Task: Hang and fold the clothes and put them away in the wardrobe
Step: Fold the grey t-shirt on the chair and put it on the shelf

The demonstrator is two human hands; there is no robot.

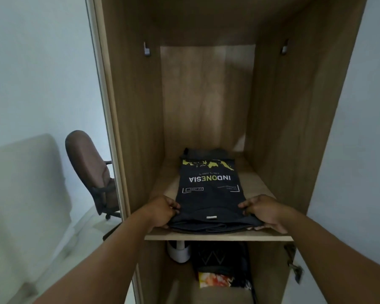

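Note:
A folded black T-shirt with "INDONESIA" and a yellow map print lies on the wooden shelf of the open wardrobe. It rests on top of another dark folded garment whose far edge shows behind it. My left hand grips the shirt's near left corner. My right hand grips the near right corner. Both hands sit at the shelf's front edge, fingers curled around the fabric.
Below the shelf stand a white object, a dark patterned item and a colourful packet. A brown office chair stands left of the wardrobe, beside a pale sofa. Two metal brackets sit on the inner walls.

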